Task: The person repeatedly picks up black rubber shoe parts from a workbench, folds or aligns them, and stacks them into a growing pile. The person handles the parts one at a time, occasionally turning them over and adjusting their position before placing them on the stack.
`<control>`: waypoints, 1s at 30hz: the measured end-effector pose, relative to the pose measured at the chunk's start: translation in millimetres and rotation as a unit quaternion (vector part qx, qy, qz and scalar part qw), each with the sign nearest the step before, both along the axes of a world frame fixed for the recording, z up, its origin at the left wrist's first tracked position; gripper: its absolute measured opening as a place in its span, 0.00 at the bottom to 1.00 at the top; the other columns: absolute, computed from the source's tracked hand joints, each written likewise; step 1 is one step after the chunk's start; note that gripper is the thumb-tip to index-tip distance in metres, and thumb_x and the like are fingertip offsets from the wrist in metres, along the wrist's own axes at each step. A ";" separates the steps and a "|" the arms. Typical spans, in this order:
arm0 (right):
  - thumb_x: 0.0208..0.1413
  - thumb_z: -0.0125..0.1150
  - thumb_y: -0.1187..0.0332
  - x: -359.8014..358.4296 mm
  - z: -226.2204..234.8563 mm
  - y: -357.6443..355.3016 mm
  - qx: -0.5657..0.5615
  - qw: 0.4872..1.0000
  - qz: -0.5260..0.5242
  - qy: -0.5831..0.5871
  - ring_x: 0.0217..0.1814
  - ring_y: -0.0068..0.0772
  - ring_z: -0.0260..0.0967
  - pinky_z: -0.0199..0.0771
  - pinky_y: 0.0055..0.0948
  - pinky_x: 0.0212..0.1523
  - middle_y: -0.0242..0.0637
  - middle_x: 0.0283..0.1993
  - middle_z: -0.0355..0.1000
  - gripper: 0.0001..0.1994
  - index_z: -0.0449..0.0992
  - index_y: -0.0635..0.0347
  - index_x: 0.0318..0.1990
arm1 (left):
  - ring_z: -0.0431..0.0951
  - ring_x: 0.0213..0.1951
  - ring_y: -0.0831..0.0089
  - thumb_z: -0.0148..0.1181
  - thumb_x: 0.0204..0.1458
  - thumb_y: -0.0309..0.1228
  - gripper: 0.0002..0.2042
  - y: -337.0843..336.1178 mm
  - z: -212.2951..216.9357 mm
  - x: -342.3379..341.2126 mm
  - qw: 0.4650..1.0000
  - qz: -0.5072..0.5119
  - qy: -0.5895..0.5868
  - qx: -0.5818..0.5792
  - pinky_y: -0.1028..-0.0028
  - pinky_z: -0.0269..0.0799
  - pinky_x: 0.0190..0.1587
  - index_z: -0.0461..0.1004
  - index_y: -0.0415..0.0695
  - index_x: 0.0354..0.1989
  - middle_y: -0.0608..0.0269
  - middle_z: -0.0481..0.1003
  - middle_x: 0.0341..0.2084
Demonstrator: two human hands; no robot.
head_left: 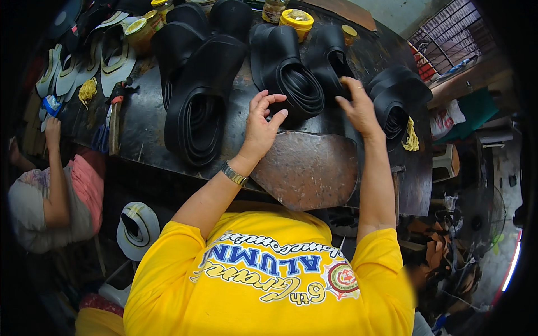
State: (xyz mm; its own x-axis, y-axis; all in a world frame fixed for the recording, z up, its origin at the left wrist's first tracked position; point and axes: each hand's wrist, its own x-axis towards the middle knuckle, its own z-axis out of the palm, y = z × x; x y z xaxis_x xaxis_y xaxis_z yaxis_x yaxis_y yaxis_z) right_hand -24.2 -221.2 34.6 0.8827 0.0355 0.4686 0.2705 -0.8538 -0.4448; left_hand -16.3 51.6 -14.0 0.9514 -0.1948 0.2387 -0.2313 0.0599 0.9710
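My left hand (pixel 261 127), with a metal watch at the wrist, is raised with thumb and fingers apart. It is at the near left side of a stack of nested black shoe uppers (pixel 280 50) with a layered oval opening; I cannot tell whether the fingertips touch it. My right hand (pixel 358 112) has its thumb and index finger spread, beside another stack of black uppers (pixel 325 42) on the right. Neither hand visibly holds anything. Between my forearms lies a worn brown board (pixel 308 168) at the table's front edge.
More black uppers (pixel 196 101) stand left of my hands, others (pixel 398 89) at the right. A hammer (pixel 116 115) and blue-handled scissors (pixel 101 137) lie left. Yellow glue tubs (pixel 297 22) stand behind. White uppers (pixel 116 61) lie far left, near another person's hand (pixel 52 127).
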 end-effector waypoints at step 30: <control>0.63 0.61 0.70 -99.1 -8.2 84.4 0.258 0.965 -0.030 -0.022 0.52 0.39 0.71 0.69 0.30 0.54 0.45 0.50 0.72 0.10 0.79 0.71 0.42 | 0.73 0.54 0.77 0.59 0.62 0.27 0.12 -32.5 38.5 -17.8 0.931 -0.205 0.103 -0.283 0.77 0.67 0.59 0.76 0.37 0.52 0.60 0.70 0.58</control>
State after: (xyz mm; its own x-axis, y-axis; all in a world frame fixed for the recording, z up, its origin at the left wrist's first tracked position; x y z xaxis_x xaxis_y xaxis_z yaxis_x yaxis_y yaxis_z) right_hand -123.3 -136.8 26.4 0.8542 -0.2638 0.4480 0.2559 -0.5367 -0.8040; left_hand -34.1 19.2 24.5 0.8621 -0.4497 0.2335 0.1118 0.6182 0.7780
